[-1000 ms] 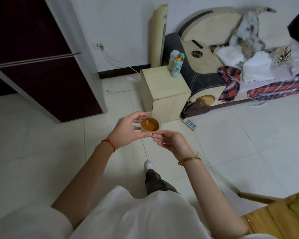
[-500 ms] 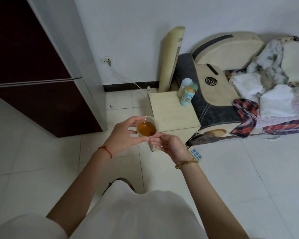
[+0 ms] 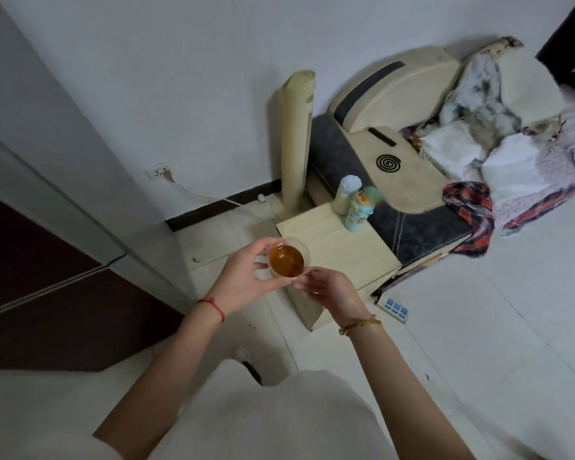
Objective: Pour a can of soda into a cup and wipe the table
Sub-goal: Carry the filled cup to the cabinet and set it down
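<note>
Cup of soda carried in two hands above the small cabinet

Cup [image 3: 287, 258]: a clear, thin-walled plastic one, holding amber soda well up toward the rim, upright and off any surface, with the corner of the pale wooden cabinet [image 3: 339, 257] below and beyond it. Left hand [image 3: 243, 280] grips it from the left, thumb and fingers curled round the wall near the rim. Right hand [image 3: 329, 290] is at the near right side, fingertips touching low on the wall or base; how firmly it pinches I cannot tell

Judged from its look, the cup is light itself but made heavier by the liquid, soft-walled and likely to buckle under a squeeze, perhaps slick if wet. Best held low and around the wall with gentle pressure, one hand supporting underneath, kept level since the soda sits high

Farther back on the cabinet stand a white bottle [image 3: 347, 194] and a pale blue child's bottle [image 3: 359, 210], just beside each other. A power strip [image 3: 395, 305] lies on the floor to the right; a tall cream fan [image 3: 296, 141] rises by the wall, with a heap of clothes [image 3: 498, 154] beyond
</note>
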Demonstrator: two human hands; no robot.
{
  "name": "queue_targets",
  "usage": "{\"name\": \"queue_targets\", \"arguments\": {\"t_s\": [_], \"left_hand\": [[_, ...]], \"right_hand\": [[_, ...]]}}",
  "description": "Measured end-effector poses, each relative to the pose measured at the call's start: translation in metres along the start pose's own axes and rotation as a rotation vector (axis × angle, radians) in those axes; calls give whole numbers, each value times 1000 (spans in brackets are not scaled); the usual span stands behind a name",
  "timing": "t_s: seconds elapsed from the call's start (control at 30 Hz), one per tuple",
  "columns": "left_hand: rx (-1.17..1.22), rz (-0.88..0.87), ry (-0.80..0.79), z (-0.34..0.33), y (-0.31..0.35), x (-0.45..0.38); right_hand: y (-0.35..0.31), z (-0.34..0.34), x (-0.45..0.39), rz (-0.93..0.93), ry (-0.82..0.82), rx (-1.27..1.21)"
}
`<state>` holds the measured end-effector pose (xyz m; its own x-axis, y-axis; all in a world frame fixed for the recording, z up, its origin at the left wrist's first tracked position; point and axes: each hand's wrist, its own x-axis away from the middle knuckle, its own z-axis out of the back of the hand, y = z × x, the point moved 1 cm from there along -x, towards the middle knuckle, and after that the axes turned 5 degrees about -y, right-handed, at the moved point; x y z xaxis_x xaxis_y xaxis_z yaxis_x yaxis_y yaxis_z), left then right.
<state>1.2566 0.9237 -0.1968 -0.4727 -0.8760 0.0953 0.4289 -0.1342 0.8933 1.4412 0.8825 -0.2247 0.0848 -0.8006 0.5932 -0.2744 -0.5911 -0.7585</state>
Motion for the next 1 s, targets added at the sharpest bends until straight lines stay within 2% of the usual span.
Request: {"name": "queue_targets", "arguments": {"t_s": [0.23, 0.43, 0.67, 1.0], "left_hand": [[-51, -72, -183, 74, -28, -81], [-49, -73, -350, 100, -41, -148], [-52, -126, -510, 97, -45, -231], [-76, -252, -650, 58, -38, -327]], "right_hand": [[-32, -46, -63, 41, 143, -160], [-56, -58, -104, 42, 284, -257], [-81, -36, -148, 66, 393, -313], [-110, 16, -186, 69, 537, -425]]}}
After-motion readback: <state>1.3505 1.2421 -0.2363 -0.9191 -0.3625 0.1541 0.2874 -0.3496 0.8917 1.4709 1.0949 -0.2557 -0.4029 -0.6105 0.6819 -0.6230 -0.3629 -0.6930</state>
